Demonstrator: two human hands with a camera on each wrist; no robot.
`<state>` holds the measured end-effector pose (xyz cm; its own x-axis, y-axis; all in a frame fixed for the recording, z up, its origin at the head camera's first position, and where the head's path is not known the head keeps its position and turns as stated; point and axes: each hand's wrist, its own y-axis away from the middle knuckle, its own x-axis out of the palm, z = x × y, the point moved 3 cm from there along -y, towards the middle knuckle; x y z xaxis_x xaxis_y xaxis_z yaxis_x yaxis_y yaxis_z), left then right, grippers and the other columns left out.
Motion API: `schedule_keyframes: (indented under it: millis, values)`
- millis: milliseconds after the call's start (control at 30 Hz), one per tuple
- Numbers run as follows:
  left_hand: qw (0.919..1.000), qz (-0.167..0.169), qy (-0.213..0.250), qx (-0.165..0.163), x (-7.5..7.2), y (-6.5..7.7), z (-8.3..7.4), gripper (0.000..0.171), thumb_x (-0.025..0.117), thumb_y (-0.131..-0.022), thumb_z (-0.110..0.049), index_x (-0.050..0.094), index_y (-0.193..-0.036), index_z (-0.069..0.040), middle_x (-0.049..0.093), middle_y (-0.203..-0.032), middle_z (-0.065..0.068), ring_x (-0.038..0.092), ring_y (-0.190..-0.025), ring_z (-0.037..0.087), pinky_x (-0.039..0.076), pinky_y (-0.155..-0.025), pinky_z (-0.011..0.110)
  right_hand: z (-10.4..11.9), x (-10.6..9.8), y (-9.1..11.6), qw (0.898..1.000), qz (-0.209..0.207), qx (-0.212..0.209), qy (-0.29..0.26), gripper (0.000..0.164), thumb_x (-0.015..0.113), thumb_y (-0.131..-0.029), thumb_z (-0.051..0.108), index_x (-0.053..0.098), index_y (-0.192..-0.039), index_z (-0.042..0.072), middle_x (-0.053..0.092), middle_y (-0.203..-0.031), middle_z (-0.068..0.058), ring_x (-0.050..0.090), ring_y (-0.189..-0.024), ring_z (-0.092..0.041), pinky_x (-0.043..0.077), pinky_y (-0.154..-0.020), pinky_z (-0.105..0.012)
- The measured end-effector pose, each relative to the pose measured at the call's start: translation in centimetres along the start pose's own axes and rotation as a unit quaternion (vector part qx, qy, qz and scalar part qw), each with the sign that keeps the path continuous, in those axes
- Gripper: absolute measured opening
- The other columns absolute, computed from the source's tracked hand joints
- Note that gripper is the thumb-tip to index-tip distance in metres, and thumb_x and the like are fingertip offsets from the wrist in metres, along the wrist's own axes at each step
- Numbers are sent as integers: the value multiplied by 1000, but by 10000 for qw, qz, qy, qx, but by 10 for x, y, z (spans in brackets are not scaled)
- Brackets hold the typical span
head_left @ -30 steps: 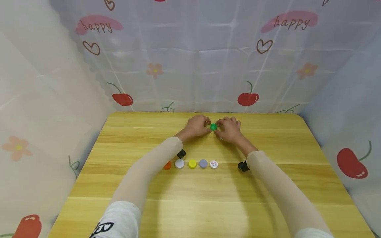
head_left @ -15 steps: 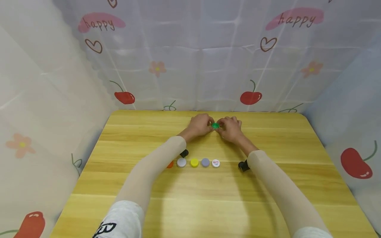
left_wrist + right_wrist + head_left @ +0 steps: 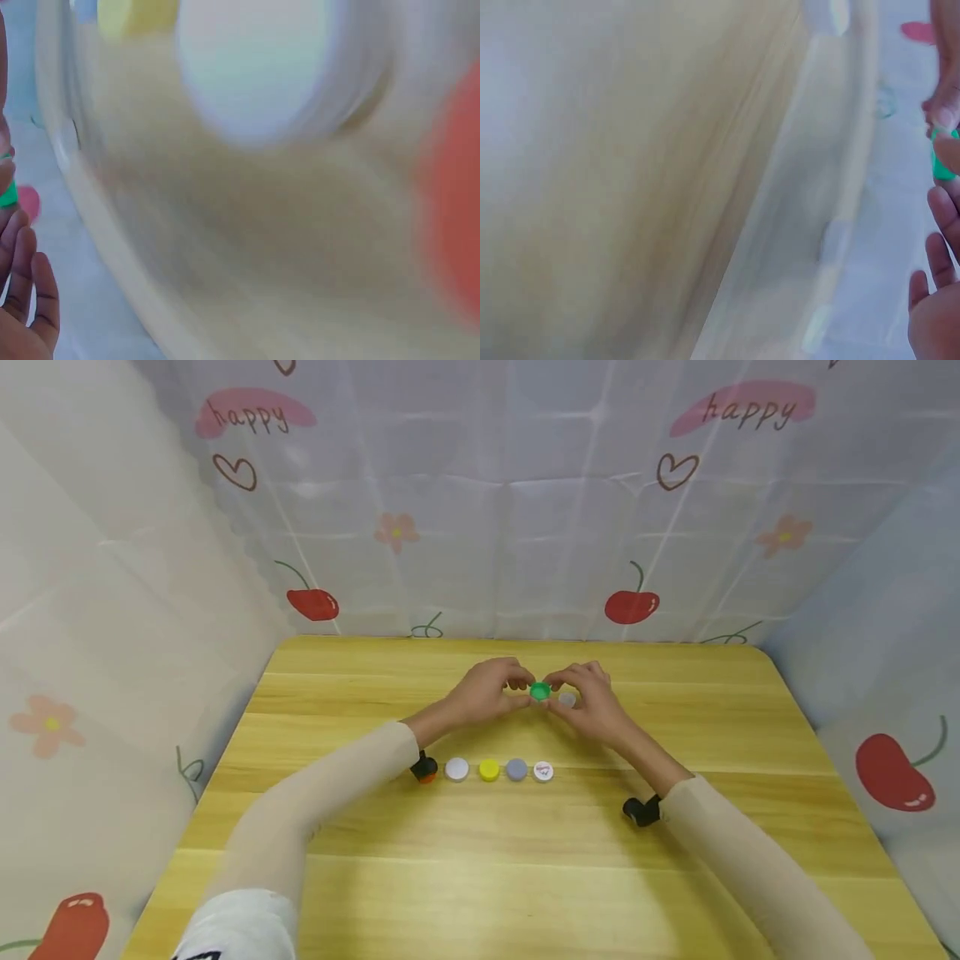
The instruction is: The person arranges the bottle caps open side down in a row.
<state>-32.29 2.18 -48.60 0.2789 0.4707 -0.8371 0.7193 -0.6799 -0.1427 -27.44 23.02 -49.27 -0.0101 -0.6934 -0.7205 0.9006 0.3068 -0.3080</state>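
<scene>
A small green bottle cap (image 3: 540,692) with its hollow side up is between my two hands near the back of the table. My left hand (image 3: 483,695) pinches its left side with thumb and forefinger, while my right hand (image 3: 592,703) pinches it from the right. Both wrist views catch the green cap (image 3: 9,193) at their edge, partly covered by fingertips; the other fingers of my right hand (image 3: 941,300) are spread loosely. A whitish translucent cap (image 3: 567,700) lies just right of the green one, framed by my right thumb and forefinger.
Across the middle of the wooden table (image 3: 480,877) runs a row of caps: orange (image 3: 427,779), partly behind the left wrist camera (image 3: 424,766), white (image 3: 457,769), yellow (image 3: 489,769), lavender (image 3: 517,769), and white with a print (image 3: 543,772). A patterned curtain (image 3: 480,560) stands behind.
Both hands and the green cap have come slightly nearer the body, with the forearms swung outward. The green cap's hollow faces the camera more, and the whitish cap has come into view.
</scene>
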Motion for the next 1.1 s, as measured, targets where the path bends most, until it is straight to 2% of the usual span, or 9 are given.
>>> schedule_keyframes:
  millis: [200, 400, 500, 600, 700, 767, 867, 1000, 1100]
  values:
    - [9975, -276, 243, 604, 0, 48, -30, 28, 81, -99, -32, 75, -121, -18, 72, -111, 2, 69, -102, 18, 58, -91, 29, 30, -9, 39, 9975, 47, -353, -614, 28, 88, -91, 17, 78, -117, 19, 74, -110, -6, 54, -109, -30, 45, -93, -51]
    - [9932, -633, 284, 932, 5, 101, -51, 23, 84, -95, -29, 76, -114, -19, 72, -106, 0, 66, -98, 10, 59, -89, 27, 55, 5, 73, 9918, 196, -702, -1048, 32, 90, -88, 14, 77, -115, 26, 73, -109, 9, 55, -111, -18, 49, -94, -40]
    - [9908, -813, 441, 988, 12, 121, -56, 23, 85, -93, -27, 76, -113, -19, 72, -104, -1, 65, -96, 8, 59, -87, 27, 61, 14, 86, 9884, 235, -862, -1231, 34, 91, -87, 11, 76, -114, 26, 73, -107, 10, 56, -109, -17, 48, -94, -35]
    - [9884, -918, 759, 947, 19, 133, -56, 26, 87, -92, -25, 76, -114, -18, 72, -103, 0, 66, -95, 12, 60, -85, 29, 65, 20, 93, 9860, 279, -933, -1356, 35, 90, -87, 8, 76, -114, 25, 74, -108, 10, 57, -109, -15, 48, -96, -33]
    - [9817, -622, 1716, 539, 25, 138, -54, 25, 86, -94, -25, 77, -116, -19, 73, -103, 1, 68, -96, 18, 61, -84, 30, 66, 22, 97, 9844, 244, -921, -1482, 35, 91, -86, 8, 76, -113, 25, 73, -107, 9, 57, -108, -14, 48, -95, -35]
    - [9642, -288, 2635, 20, 28, 136, -50, 22, 83, -97, -25, 78, -117, -19, 74, -105, 2, 68, -97, 20, 60, -83, 30, 64, 23, 98, 9831, 152, -938, -1568, 36, 91, -85, 7, 75, -112, 24, 72, -105, 9, 57, -105, -17, 48, -92, -37]
    - [9174, 220, 3885, -830, 33, 133, -44, 18, 77, -102, -27, 79, -116, -16, 76, -109, 4, 68, -97, 19, 57, -83, 28, 62, 22, 98, 9805, 55, -957, -1717, 36, 91, -83, 5, 74, -110, 23, 71, -102, 8, 57, -102, -20, 48, -90, -38]
    - [8612, 667, 4799, -1534, 38, 130, -42, 22, 71, -104, -25, 78, -111, -5, 77, -101, 5, 64, -88, 17, 54, -79, 27, 63, 22, 97, 9773, 44, -1086, -1819, 37, 91, -83, 3, 74, -111, 21, 71, -103, 7, 57, -103, -17, 49, -89, -38]
    - [8340, 760, 5180, -1743, 40, 130, -42, 28, 70, -102, -21, 73, -110, 6, 75, -90, 0, 61, -81, 14, 53, -74, 26, 65, 22, 96, 9772, 66, -1106, -1813, 38, 91, -83, 4, 75, -112, 21, 72, -104, 7, 57, -105, -14, 50, -89, -39]
